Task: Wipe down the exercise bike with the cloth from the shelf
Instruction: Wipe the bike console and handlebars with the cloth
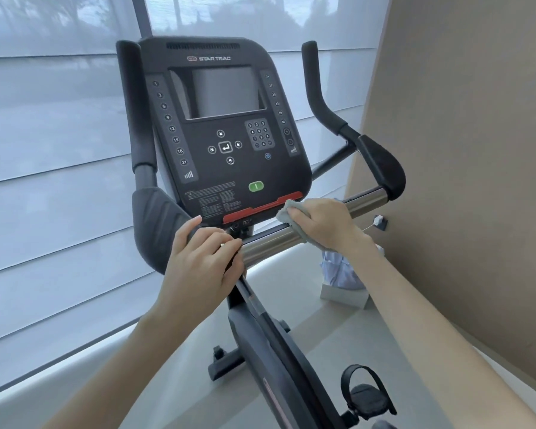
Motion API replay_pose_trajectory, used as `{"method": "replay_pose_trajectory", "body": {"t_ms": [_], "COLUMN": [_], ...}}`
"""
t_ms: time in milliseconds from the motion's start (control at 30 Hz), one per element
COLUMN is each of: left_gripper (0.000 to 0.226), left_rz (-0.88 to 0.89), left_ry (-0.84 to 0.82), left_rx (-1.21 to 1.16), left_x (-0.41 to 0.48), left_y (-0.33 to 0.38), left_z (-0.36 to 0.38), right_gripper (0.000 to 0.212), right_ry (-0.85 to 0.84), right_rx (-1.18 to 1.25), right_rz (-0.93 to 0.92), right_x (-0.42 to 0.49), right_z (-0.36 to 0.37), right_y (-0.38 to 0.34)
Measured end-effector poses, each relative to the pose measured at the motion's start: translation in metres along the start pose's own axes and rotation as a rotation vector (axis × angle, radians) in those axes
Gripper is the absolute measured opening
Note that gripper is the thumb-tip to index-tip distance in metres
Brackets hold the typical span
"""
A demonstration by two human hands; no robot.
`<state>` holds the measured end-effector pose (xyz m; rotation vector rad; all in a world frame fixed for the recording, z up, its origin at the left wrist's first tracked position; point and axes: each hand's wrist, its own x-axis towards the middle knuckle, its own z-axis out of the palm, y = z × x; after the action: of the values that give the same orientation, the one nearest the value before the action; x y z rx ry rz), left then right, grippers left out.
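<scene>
Right hand (322, 224) fingers clasp the cloth (283, 212) around the bar (365, 202), which runs near-left to far-right. Left hand (201, 258) grips its near-left end.

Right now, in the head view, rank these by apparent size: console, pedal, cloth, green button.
1. console
2. pedal
3. cloth, though the right hand covers part of it, so its place against the pedal is unsure
4. green button
</scene>
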<state>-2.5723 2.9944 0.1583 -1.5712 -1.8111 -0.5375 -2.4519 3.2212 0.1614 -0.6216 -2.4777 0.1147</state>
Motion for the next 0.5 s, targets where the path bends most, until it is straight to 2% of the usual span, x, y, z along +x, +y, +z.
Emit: {"method": "replay_pose_trajectory", "body": {"t_ms": [100, 200, 267, 367, 400, 500], "left_gripper": [0.016, 0.017, 0.017, 0.018, 0.019, 0.019], "left_rz": [-0.013, -0.032, -0.050, -0.096, -0.110, -0.134], "left_ry": [0.016, 0.022, 0.025, 0.053, 0.059, 0.063], "left_rx": [0.028, 0.060, 0.074, 0.091, 0.097, 0.111], "left_x": [-0.001, -0.001, 0.000, 0.003, 0.004, 0.005], "left_y": [0.004, 0.007, 0.009, 0.013, 0.014, 0.017], "left_z": [0.001, 0.001, 0.003, 0.006, 0.007, 0.008], "right_gripper": [0.050, 0.052, 0.055, 0.047, 0.045, 0.045], "right_ry": [-0.267, -0.301, -0.112, 0.341, 0.407, 0.419], "right_rx": [-0.053, -0.026, 0.002, 0.122, 0.157, 0.118], "right_rz": [0.098, 0.061, 0.026, -0.161, -0.226, -0.349], "right_x": [0.014, 0.016, 0.003, -0.021, -0.026, -0.032], "right_z": [-0.001, -0.001, 0.005, 0.019, 0.024, 0.034], "right_y": [-0.017, -0.028, -0.032, -0.028, -0.022, 0.006]}}
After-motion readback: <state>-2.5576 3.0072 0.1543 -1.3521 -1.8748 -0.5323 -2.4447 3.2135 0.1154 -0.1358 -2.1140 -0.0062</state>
